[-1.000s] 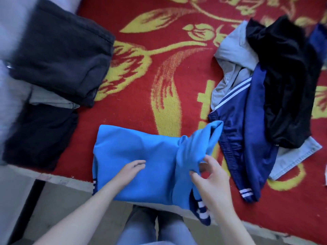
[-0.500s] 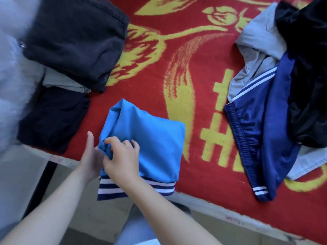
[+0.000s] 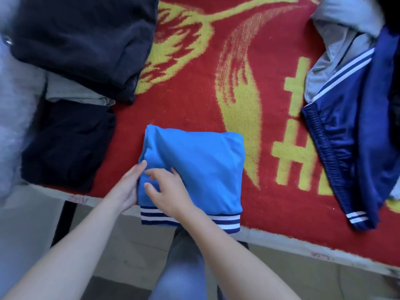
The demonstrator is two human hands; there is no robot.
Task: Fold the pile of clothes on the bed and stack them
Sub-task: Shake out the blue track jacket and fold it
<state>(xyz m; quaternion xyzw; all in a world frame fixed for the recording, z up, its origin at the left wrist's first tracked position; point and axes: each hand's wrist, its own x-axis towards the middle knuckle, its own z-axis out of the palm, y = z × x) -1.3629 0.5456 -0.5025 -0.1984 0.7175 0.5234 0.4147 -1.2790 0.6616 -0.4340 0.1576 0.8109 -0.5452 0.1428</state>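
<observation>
Now my left hand (image 3: 129, 188) lies flat against the left edge of the folded blue top (image 3: 201, 167) at the front edge of the bed (image 3: 194, 100), while my right hand (image 3: 170, 192) rests on it, fingers loosely spread, gripping nothing

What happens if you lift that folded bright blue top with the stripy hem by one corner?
It would probably flop open: the folded bright blue top is soft cloth, creased and bulging at its folds. It looks thin, so probably light. A push might bunch it, since the fuzzy red and yellow blanket could grip.
</observation>
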